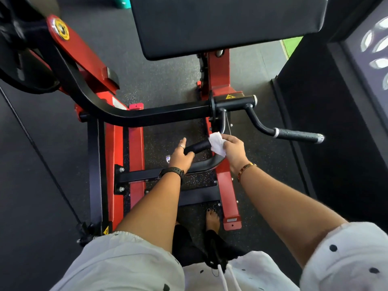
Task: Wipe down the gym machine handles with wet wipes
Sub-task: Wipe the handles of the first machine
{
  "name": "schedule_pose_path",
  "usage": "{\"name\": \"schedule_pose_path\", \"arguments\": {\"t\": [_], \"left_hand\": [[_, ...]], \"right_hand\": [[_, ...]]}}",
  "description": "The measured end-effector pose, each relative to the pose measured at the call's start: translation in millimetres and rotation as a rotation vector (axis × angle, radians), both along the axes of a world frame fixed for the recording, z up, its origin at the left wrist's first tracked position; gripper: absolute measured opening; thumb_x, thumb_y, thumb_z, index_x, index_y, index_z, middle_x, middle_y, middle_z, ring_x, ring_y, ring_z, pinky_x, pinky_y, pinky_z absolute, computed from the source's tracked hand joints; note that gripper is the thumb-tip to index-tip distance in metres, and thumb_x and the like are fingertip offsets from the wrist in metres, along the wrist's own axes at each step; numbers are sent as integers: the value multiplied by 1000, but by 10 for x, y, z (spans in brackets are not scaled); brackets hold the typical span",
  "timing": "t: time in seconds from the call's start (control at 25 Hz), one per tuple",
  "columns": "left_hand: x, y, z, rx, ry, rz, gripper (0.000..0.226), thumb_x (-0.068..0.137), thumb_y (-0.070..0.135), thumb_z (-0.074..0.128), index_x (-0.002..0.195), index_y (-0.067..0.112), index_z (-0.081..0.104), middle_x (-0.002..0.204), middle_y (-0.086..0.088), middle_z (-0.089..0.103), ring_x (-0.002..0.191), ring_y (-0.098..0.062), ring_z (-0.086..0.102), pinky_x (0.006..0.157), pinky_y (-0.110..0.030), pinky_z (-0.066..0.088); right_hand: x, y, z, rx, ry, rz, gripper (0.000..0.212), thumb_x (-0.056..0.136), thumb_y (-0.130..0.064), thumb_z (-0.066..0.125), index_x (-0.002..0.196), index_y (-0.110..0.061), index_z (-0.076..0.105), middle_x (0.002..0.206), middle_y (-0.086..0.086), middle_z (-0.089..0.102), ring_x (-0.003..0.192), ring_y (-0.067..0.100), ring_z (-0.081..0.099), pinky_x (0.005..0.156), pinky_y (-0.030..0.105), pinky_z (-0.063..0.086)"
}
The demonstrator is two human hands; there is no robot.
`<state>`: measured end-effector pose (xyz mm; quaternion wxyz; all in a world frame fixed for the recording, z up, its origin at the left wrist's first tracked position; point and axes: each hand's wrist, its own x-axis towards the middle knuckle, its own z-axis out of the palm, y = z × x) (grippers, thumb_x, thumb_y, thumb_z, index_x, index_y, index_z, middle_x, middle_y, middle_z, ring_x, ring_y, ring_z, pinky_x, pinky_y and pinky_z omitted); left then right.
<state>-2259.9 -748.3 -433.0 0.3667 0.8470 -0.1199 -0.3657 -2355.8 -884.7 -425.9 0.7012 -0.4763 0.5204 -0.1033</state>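
Right hand (233, 151) pinches the crumpled white wet wipe (217, 143) between thumb and fingertips and presses it onto the far end of the short black foam-covered handle (198, 146), low down between the machine's red steel frame rails (219, 80). Left hand (181, 156) sits on the handle's near end, thumb raised, fingers apparently curled under it, though the underside is hidden. Off to the right, well apart, the second black textured handle (298, 135) juts out untouched.
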Motion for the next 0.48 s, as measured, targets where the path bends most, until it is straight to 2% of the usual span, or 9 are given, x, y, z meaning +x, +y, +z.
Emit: {"name": "schedule_pose_path", "arguments": {"t": [0.04,0.16,0.24,0.32,0.4,0.48], "left_hand": [[-27,-101,72,-110,113,141,58,95,12,51,149,16,31,150,-3,36,136,-19,37,109,-20,26],[-121,-363,238,-336,489,420,44,100,21,45,142,11,42,143,-9,46,130,-24,47,105,-32,38],[-199,-462,307,-347,641,422,46,100,35,42,138,10,47,139,-10,51,125,-27,52,99,-36,43],[-265,-535,399,-357,736,381,50,99,43,39,133,8,52,129,-12,59,112,-27,60,87,-35,50],[-287,-614,496,-374,776,342,51,99,46,39,126,7,56,116,-12,65,97,-24,65,77,-33,53],[-283,-688,575,-377,794,310,50,98,47,40,121,6,58,106,-11,67,90,-22,66,76,-33,53]], "right_hand": [[-19,-44,44,141,-65,-44,38,84,7,39,112,-2,63,105,20,66,84,26,65,71,30,55],[-136,-137,217,330,-168,-18,36,89,-6,41,120,2,56,107,20,64,87,28,66,65,34,57],[-210,-182,339,377,-185,53,35,93,-16,39,119,-1,57,105,19,64,85,27,66,60,33,57],[-290,-223,417,389,-188,94,38,94,-25,41,121,-2,56,106,19,64,82,27,67,60,34,58],[-349,-261,489,372,-187,101,38,97,-34,40,114,-5,59,102,17,66,80,26,67,63,34,58],[-392,-306,569,355,-184,93,41,99,-40,36,105,-9,61,96,14,68,78,24,67,63,32,57]]}}
